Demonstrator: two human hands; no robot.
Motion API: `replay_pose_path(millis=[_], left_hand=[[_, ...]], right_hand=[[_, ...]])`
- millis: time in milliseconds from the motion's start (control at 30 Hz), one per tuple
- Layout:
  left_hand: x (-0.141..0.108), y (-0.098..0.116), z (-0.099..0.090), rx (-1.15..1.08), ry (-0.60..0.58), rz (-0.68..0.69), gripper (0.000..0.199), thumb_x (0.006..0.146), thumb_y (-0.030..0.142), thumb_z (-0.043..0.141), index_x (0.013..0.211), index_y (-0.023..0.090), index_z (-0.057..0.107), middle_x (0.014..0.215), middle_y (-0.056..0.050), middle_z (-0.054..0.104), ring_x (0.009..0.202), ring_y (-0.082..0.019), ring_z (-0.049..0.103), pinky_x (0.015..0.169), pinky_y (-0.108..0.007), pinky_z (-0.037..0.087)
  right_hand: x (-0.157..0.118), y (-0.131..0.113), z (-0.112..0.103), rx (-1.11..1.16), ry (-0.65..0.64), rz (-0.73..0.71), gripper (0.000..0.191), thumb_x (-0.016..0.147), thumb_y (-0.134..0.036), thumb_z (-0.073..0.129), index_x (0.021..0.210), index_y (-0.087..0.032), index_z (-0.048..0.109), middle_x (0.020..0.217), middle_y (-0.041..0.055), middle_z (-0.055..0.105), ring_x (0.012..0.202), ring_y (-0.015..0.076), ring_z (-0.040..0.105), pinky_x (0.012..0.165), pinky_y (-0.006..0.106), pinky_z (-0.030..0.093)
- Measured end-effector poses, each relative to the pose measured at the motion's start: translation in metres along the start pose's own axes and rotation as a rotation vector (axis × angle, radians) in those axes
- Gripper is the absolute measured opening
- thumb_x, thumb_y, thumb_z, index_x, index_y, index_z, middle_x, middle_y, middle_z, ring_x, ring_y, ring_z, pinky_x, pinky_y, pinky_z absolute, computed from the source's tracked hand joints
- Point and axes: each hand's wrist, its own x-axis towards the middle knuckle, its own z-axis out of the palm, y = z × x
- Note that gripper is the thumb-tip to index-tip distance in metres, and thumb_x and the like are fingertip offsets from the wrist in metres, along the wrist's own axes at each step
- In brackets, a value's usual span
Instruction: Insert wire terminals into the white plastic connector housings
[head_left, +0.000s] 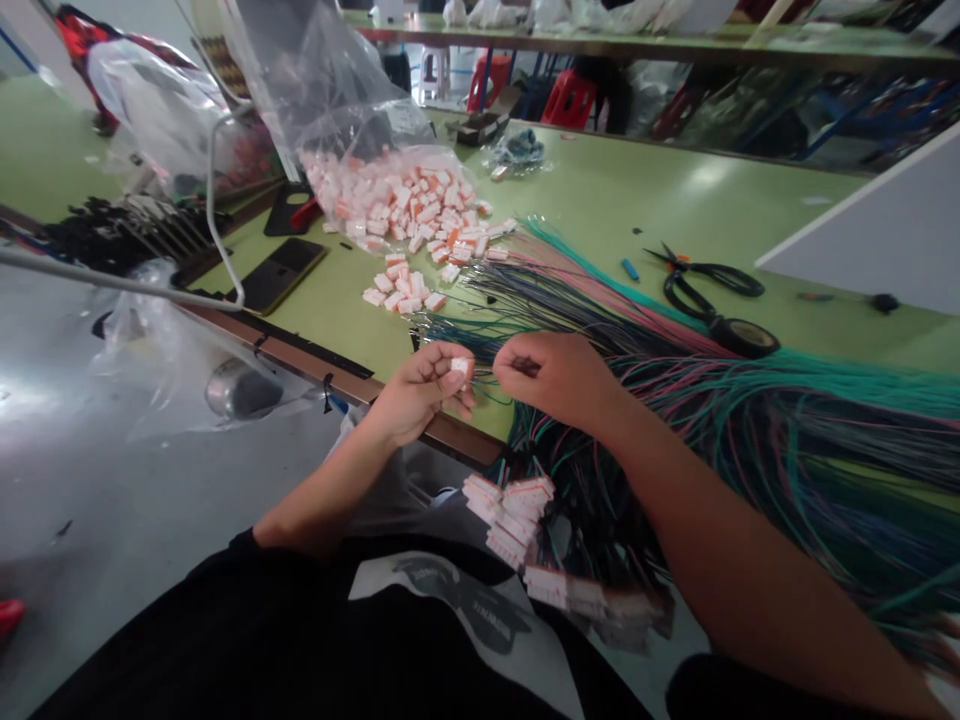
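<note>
Below the green tabletop (739, 215), rows of white-and-orange plastic connectors (514, 520) hang, seemingly finished; a loose white-and-orange connector heap (427, 208) and long multicoloured wires (847, 390) appear unjoined. Above the table edge, the left hand (421, 397) pinches a small white plastic connector (460, 367); the right hand (561, 378) curls nearby, its contents unclear.

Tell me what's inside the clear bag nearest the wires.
The clear bag holds a heap of white-and-orange plastic pieces; similar ones lie outside on the table. Whatever is beneath the heap's top layer is covered.
</note>
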Motion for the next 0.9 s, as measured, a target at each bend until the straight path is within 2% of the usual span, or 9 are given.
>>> replay_pose_path(millis=[133, 300, 633, 767, 900], left_hand=[[0.000, -0.001, -0.001, 0.012, -0.017, 0.001, 0.035, 0.070, 0.035, 0.076, 0.091, 0.016, 0.055, 0.064, 0.003, 0.058, 0.056, -0.009, 0.061, 0.051, -0.019, 0.053], [0.000, 0.000, 0.000, 0.002, -0.011, 0.000, 0.037, 0.067, 0.035, 0.078, 0.089, 0.016, 0.055, 0.063, 0.003, 0.058, 0.055, -0.009, 0.061, 0.049, -0.019, 0.052], [0.001, -0.002, 0.000, 0.049, 0.013, 0.034, 0.038, 0.068, 0.039, 0.077, 0.089, 0.016, 0.055, 0.062, 0.004, 0.059, 0.052, -0.008, 0.060, 0.048, -0.018, 0.050], [0.001, -0.004, 0.003, 0.086, 0.063, 0.057, 0.044, 0.062, 0.040, 0.081, 0.087, 0.016, 0.053, 0.060, 0.006, 0.060, 0.048, -0.007, 0.058, 0.046, -0.017, 0.049], [0.000, -0.004, 0.006, 0.137, 0.062, 0.054, 0.048, 0.060, 0.042, 0.082, 0.086, 0.015, 0.053, 0.057, 0.006, 0.060, 0.048, -0.008, 0.059, 0.047, -0.018, 0.050]], right_hand=[[0.001, -0.002, 0.003, -0.056, 0.012, -0.019, 0.011, 0.066, -0.020, 0.049, 0.057, -0.020, 0.055, 0.053, -0.0022, 0.055, 0.053, 0.0097, 0.045, 0.056, 0.024, 0.031], [0.001, -0.003, 0.004, -0.075, 0.008, -0.028, 0.011, 0.065, -0.018, 0.048, 0.056, -0.019, 0.053, 0.052, -0.0024, 0.053, 0.052, 0.0092, 0.043, 0.056, 0.024, 0.031], [0.000, -0.008, 0.005, -0.113, -0.005, 0.039, 0.012, 0.066, -0.017, 0.049, 0.056, -0.019, 0.055, 0.053, -0.0011, 0.054, 0.053, 0.0103, 0.044, 0.058, 0.025, 0.030], [-0.001, -0.007, 0.011, -0.086, -0.005, 0.036, 0.012, 0.066, -0.016, 0.050, 0.054, -0.019, 0.052, 0.051, -0.0020, 0.052, 0.052, 0.0094, 0.042, 0.057, 0.025, 0.028], [-0.001, -0.005, 0.021, -0.039, 0.019, 0.004, 0.013, 0.066, -0.017, 0.051, 0.054, -0.019, 0.050, 0.051, -0.0024, 0.052, 0.051, 0.0087, 0.041, 0.055, 0.024, 0.028]])
